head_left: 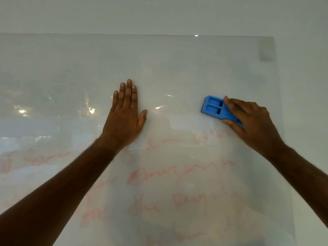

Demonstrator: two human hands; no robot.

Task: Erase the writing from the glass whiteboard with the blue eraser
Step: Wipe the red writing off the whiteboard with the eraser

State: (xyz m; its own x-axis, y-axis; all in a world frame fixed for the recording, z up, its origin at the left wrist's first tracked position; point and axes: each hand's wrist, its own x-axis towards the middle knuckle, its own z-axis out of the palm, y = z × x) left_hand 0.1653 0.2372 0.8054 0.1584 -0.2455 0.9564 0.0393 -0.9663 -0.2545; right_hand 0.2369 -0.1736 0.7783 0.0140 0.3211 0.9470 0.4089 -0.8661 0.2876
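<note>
The glass whiteboard (177,64) fills most of the view, with its top edge high up and its right edge at the far right. Faint red handwriting (179,174) runs in several lines across its lower half; the upper half shows no marks. My right hand (252,119) grips the blue eraser (213,109) and presses it flat on the glass just above the top line of writing, at the right. My left hand (126,114) lies flat on the glass near the middle, fingers together and pointing up, holding nothing.
A plain pale wall (159,13) surrounds the board above and to the right. Reflections of ceiling lights (91,110) glint on the glass at the left. A small grey mounting patch (266,50) sits in the board's top right corner.
</note>
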